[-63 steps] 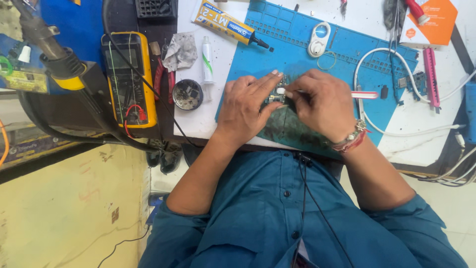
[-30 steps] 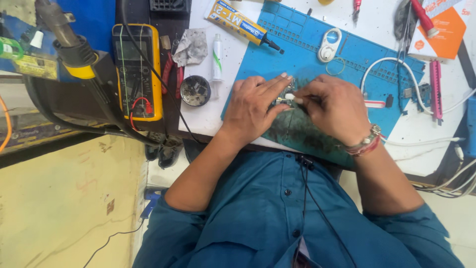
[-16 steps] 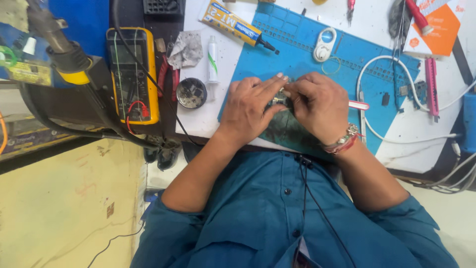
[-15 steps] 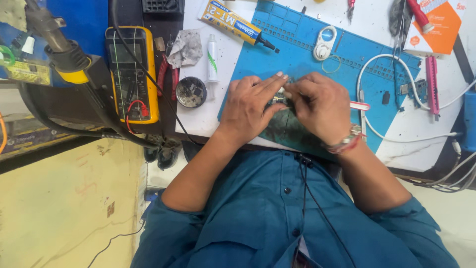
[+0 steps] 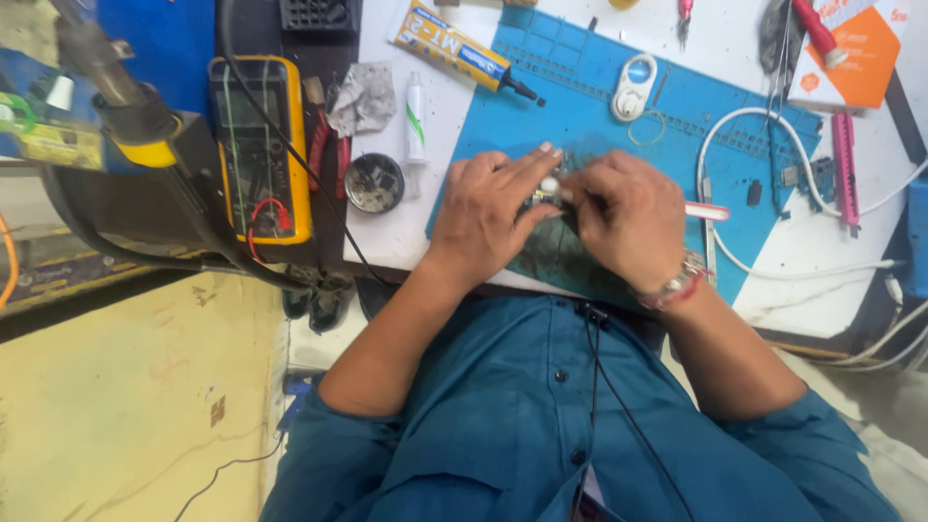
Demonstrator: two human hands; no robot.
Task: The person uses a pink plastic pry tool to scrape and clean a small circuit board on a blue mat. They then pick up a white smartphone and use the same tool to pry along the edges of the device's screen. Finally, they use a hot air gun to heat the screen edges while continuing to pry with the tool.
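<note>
Two hands, left hand (image 5: 483,208) and right hand (image 5: 628,217), each grip pinching small silvery part (image 5: 547,189), blue mat (image 5: 580,106) beneath.

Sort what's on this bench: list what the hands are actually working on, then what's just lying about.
In use:
left hand
right hand
small part pinched between both hands
dark circuit board beneath them
blue work mat

Lying about:
yellow multimeter
glue tube
small white tube
round tin
white cable
pink tool
orange box
</note>
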